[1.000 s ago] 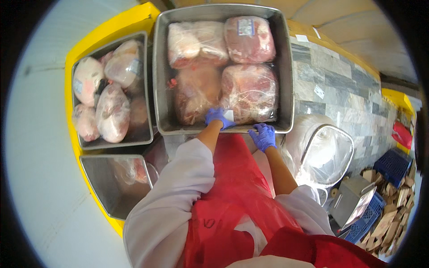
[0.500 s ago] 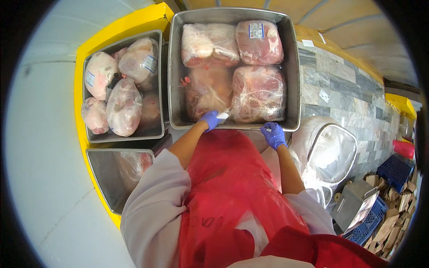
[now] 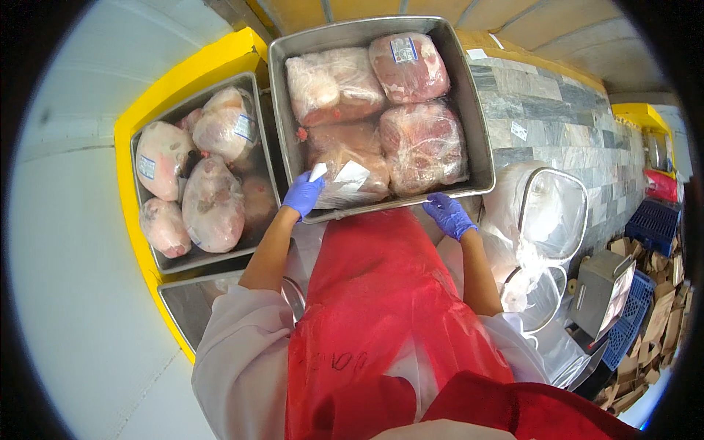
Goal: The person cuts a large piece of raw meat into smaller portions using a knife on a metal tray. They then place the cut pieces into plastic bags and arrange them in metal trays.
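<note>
A metal bin [image 3: 480,110] in front of me holds plastic-wrapped meat cuts. On the near left wrapped meat [image 3: 330,150] lies a white label [image 3: 352,176]. My left hand [image 3: 303,194], in a blue glove, is at the bin's near left corner, a small white paper slip [image 3: 317,172] pinched in its fingers. My right hand [image 3: 449,215], gloved too, is at the near rim with fingers closed on a thin white slip [image 3: 415,202], seen almost edge-on. Beyond it sits another wrapped cut [image 3: 423,149]; a far right cut [image 3: 409,67] bears a printed label.
At left, a second metal bin [image 3: 270,139] of wrapped meat stands within a yellow frame [image 3: 126,158]. A third bin [image 3: 176,304] is nearer me. To the right are a hoop-mouthed clear plastic bag [image 3: 554,213], a metal box [image 3: 598,290], blue crates [image 3: 653,224] and cardboard pieces [image 3: 664,315].
A white label now lies on the near left meat, where my left hand was. That hand has moved left to the bin's corner with a white slip. The view has turned slightly.
</note>
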Demonstrator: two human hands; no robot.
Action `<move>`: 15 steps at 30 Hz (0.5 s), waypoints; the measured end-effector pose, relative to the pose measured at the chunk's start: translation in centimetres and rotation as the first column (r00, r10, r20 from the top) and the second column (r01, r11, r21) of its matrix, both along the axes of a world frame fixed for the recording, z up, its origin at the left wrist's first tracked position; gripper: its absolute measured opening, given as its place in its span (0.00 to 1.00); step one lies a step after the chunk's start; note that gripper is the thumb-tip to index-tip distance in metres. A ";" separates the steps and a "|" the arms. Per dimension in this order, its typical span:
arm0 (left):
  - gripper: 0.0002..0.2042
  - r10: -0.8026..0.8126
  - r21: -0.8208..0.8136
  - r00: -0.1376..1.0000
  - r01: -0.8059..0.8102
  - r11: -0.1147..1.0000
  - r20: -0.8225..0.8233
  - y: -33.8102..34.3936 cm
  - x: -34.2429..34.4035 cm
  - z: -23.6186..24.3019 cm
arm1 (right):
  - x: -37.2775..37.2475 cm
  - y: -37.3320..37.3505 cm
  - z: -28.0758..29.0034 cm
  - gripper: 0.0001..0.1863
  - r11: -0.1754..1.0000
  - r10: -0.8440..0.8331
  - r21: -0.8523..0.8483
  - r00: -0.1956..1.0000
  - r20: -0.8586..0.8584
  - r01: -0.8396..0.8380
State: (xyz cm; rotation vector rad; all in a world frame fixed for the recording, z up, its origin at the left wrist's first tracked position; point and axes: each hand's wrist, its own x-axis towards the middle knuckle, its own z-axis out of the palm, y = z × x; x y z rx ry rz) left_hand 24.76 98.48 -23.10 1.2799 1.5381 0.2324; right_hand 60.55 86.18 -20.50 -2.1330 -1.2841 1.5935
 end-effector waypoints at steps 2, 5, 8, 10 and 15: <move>0.14 -0.042 0.060 0.999 0.040 0.997 0.034 1.4 -1.3 1.2 | -0.8 -0.1 0.7 0.23 0.999 -0.041 0.022 0.999 -0.003 0.041; 0.10 -0.111 0.100 0.986 0.099 0.990 0.126 3.0 -1.6 4.2 | -1.7 -0.9 0.5 0.24 0.991 -0.102 0.086 0.995 0.004 0.102; 0.11 -0.300 0.387 0.938 0.344 0.855 -0.171 4.3 -3.5 5.0 | -3.3 -1.6 1.8 0.25 0.983 -0.150 0.105 0.989 -0.007 0.150; 0.12 -0.306 0.496 0.885 0.453 0.741 -0.351 5.7 -4.5 5.1 | -3.4 -2.7 1.9 0.26 0.977 -0.182 0.102 0.982 -0.056 0.187; 0.13 -0.225 0.479 0.956 0.290 0.828 -0.189 8.6 -2.0 6.7 | -4.1 -3.7 4.0 0.27 0.955 -0.259 0.094 0.946 -0.193 0.281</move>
